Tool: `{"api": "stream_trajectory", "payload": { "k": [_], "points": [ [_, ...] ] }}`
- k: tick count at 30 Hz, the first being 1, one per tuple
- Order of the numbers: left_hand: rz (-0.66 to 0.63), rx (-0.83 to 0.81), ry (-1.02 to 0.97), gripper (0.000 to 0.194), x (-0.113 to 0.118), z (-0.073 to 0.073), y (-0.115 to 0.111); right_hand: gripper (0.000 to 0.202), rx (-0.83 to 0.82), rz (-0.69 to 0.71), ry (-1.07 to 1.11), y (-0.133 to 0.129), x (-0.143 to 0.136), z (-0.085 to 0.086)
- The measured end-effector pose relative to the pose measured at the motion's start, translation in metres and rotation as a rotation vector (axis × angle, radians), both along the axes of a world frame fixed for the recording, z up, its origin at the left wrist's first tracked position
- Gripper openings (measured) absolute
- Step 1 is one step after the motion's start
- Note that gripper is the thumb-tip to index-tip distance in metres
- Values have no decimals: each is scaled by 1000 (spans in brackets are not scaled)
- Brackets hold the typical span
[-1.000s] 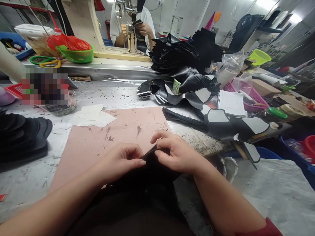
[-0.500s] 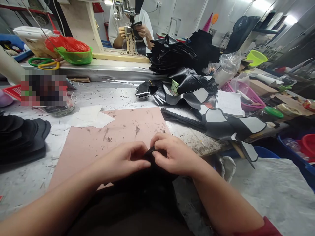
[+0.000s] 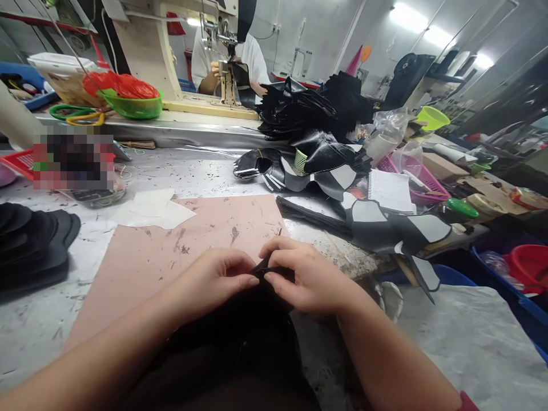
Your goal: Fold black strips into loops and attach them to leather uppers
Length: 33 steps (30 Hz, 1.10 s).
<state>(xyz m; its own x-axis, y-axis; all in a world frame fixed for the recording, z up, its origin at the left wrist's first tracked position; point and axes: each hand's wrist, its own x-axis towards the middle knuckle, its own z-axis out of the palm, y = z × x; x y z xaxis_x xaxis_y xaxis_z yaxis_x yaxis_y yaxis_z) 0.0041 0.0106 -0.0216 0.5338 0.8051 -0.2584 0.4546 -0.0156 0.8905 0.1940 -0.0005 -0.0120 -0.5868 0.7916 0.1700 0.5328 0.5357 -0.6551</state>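
A dark black piece of leather-like material (image 3: 252, 314) hangs below my hands at the near edge of the bench, glossy in its lower part. My left hand (image 3: 218, 277) pinches its upper edge between thumb and fingers. Just beside it, my right hand (image 3: 302, 274) grips the same edge with thumb and curled fingers. A narrow folded strip of the edge shows between the two hands. Under and beyond them lies a pink board (image 3: 171, 257) with dark scuffs. White paper pieces (image 3: 156, 208) rest on its far left corner.
Dark cut pieces are stacked at left (image 3: 34, 245). Black and grey shoe-upper parts (image 3: 377, 225) lie at right, near a notebook (image 3: 390, 191) and pink basket (image 3: 428, 180). Behind stands a sewing machine (image 3: 149, 57), with a person (image 3: 252, 57) beyond it. Blue bins (image 3: 500, 279) stand at right.
My view has shifted slightly. Both hands keep hold of the black piece, with its edge folded a little differently between them. The person behind has lowered their dark piece at the sewing machine.
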Motion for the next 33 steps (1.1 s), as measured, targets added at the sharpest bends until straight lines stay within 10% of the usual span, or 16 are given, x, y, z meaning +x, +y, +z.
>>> {"api": "stream_trajectory", "payload": {
  "k": [18, 33],
  "points": [
    [-183, 5, 64, 16, -2, 0, 9, 18, -72, -47, 12, 1, -7, -4],
    [83, 296, 113, 20, 2, -9, 15, 9, 282, -280, -22, -8, -3, -12]
  ]
}}
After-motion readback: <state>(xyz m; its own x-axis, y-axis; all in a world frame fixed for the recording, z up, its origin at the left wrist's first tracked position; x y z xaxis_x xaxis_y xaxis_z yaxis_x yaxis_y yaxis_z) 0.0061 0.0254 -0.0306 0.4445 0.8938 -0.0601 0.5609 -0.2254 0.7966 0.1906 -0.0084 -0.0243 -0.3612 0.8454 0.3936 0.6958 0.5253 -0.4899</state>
